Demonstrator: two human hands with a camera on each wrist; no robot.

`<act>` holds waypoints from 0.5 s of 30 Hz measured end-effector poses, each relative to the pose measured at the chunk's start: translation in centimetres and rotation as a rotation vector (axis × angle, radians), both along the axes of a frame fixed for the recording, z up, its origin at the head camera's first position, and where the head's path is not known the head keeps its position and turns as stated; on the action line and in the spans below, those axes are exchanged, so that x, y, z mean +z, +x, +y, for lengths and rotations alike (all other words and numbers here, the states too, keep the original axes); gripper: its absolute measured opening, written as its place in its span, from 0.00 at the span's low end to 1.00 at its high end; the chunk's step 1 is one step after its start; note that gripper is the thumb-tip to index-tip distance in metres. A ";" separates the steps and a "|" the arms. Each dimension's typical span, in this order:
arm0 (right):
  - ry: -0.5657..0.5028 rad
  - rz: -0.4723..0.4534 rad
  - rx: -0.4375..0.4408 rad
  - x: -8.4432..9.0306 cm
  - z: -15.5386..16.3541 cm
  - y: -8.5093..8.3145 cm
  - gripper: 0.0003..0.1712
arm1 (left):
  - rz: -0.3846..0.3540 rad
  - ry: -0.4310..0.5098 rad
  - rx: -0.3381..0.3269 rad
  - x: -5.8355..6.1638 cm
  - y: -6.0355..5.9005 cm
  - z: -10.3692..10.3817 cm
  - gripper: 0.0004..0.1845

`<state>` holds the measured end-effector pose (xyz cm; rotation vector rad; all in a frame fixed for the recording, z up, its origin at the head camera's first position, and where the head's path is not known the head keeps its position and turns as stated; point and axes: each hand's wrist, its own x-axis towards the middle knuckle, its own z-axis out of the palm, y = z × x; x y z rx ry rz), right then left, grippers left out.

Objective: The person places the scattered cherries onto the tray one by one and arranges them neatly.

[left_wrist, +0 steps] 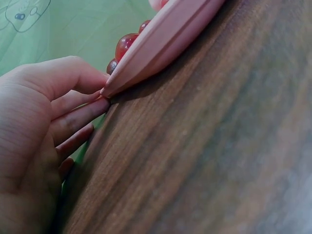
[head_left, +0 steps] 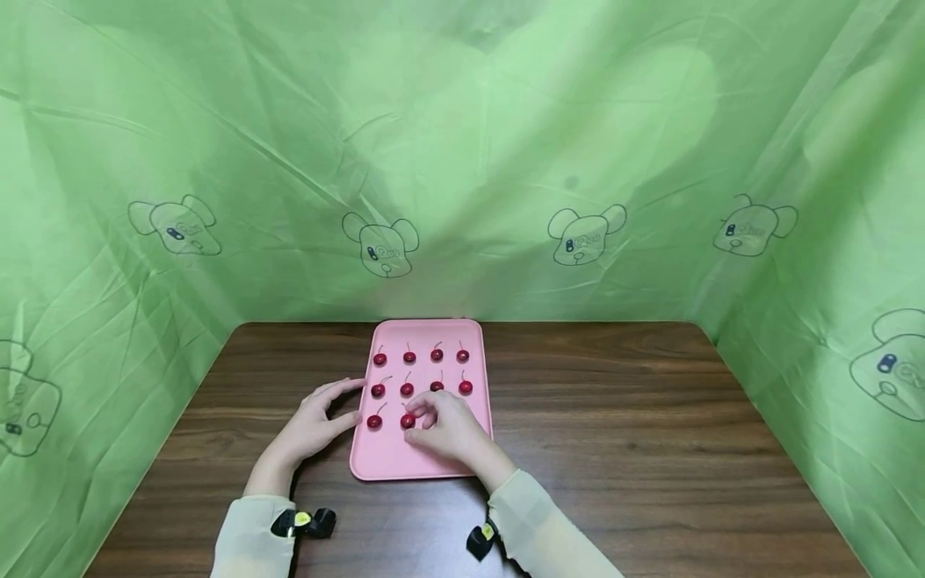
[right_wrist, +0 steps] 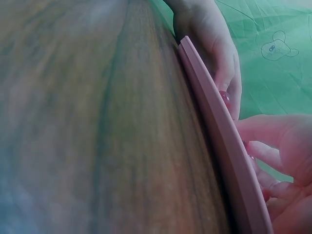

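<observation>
A pink tray [head_left: 390,464] lies on the table, bearing several red cherries with thin stems, set out in rows. My right hand [head_left: 450,427] reaches over the tray from the right, its thumb and index finger around a cherry [head_left: 408,421] in the nearest row. To the left of it sits another cherry [head_left: 374,421]. At the tray's left edge, my left hand [head_left: 315,425] rests with thumb and fingertips against the rim, fingers loosely extended. The left wrist view shows those fingertips [left_wrist: 103,100] right at the rim. Part of the tray's right side is hidden under my right hand.
The dark wood-grain table [head_left: 614,433] extends to both sides of the tray. Green cloth [head_left: 462,160] with printed animal heads hangs behind and along both sides. Black wrist cameras [head_left: 321,523] are strapped at both sleeves.
</observation>
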<state>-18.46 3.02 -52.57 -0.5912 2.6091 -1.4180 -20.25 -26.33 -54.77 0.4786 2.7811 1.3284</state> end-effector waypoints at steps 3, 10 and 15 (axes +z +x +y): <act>-0.007 -0.013 0.010 0.1 0.0 0.1 0.21 | 0.007 0.002 0.005 0.0 0.2 -0.1 0.30; -0.023 -0.022 0.016 -0.1 0.1 0.4 0.22 | -0.010 0.026 0.005 -0.3 0.5 -0.1 0.31; -0.022 -0.016 0.022 0.0 0.4 0.5 0.23 | -0.022 0.025 0.011 -0.4 0.6 -0.2 0.30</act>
